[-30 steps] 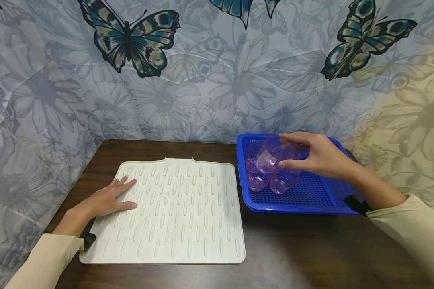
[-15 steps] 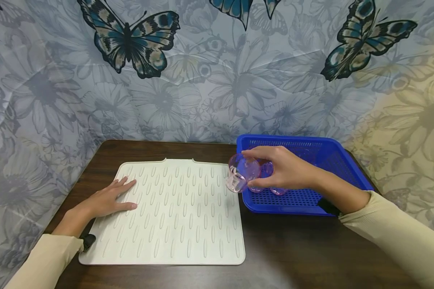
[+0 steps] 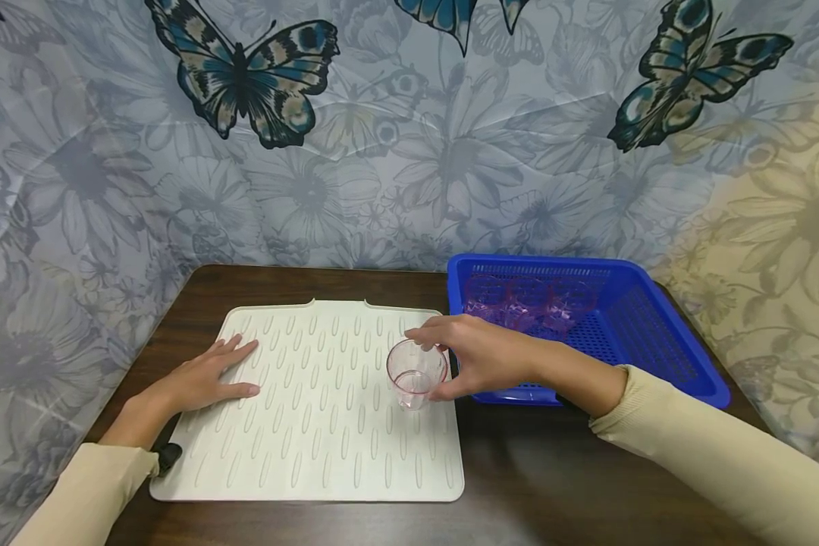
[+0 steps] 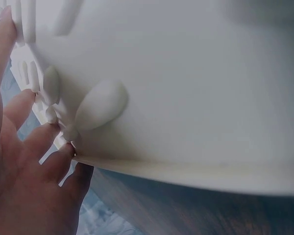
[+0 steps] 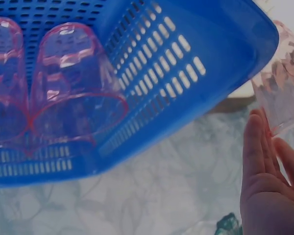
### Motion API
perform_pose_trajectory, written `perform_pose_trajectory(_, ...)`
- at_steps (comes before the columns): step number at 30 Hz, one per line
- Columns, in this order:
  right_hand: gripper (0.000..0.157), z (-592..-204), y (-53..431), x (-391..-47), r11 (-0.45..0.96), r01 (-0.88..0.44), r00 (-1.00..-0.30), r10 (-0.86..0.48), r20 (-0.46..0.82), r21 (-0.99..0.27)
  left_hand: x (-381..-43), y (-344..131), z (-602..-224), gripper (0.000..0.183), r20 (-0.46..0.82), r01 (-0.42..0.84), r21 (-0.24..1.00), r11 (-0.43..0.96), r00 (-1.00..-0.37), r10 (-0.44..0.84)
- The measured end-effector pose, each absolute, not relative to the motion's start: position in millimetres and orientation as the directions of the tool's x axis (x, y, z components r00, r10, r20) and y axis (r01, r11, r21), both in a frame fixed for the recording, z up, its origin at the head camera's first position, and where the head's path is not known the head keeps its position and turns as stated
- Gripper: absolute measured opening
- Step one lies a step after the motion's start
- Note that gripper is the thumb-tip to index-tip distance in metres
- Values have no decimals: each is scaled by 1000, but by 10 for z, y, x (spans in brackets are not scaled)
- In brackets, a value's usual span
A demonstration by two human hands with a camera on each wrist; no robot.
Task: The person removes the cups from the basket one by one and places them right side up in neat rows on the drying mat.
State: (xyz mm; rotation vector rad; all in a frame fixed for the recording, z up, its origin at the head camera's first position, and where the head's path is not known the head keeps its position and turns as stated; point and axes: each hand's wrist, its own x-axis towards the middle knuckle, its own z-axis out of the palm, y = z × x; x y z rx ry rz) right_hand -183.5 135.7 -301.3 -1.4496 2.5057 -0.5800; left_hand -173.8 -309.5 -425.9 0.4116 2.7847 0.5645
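Note:
My right hand (image 3: 484, 356) pinches a clear, pink-tinted tumbler (image 3: 412, 371) near its rim, thumb on the near side and fingers on the far side. The tumbler has its mouth up over the right part of a white ridged mat (image 3: 314, 462). In the right wrist view the same tumbler (image 5: 284, 88) shows at the right edge, past the basket's corner. With fingers spread, my left hand (image 3: 205, 375) rests on the mat's left edge. The left wrist view shows the left fingertips (image 4: 19, 105) on raised ovals along that edge.
A blue perforated basket (image 3: 669, 341) stands right of the mat. Several pink tumblers (image 5: 68, 73) lie inside it, partly hidden in the head view by the right hand. Both mat and basket rest on a dark wooden table (image 3: 553, 478) in front of a butterfly-patterned cloth (image 3: 416, 152).
My right hand has lifted the tumbler out of the basket and carried it left and nearer, over the mat, its mouth now turned up. My left hand has stayed put.

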Motion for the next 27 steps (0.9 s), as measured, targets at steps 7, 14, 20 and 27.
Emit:
perform_pose_trajectory(7, 71, -3128, 1221, -1796, 451, -798, -469, -881, -60, -400, -1727, -3087, -4246, 93, -207, 213, 422, 881, -924, 323)
perform_pose_trajectory(14, 71, -3248, 1130, -1774, 453, -817, -444, -889, -113, -357, -1732, -3075, -4254, 92, -199, 220, 418, 882, -925, 325)
perform_pose_trajectory(20, 70, -3329, 1085, -1763, 453, -811, -433, -890, -140, -370, -1732, -3074, -4259, 91, -193, 229, 417, 879, -923, 333)
perform_pose_trajectory(27, 72, -3382, 1082, -1753, 475, -799, -451, -879, -155, -368, -1736, -3074, -4248, 90, -190, 233, 419, 878, -923, 336)
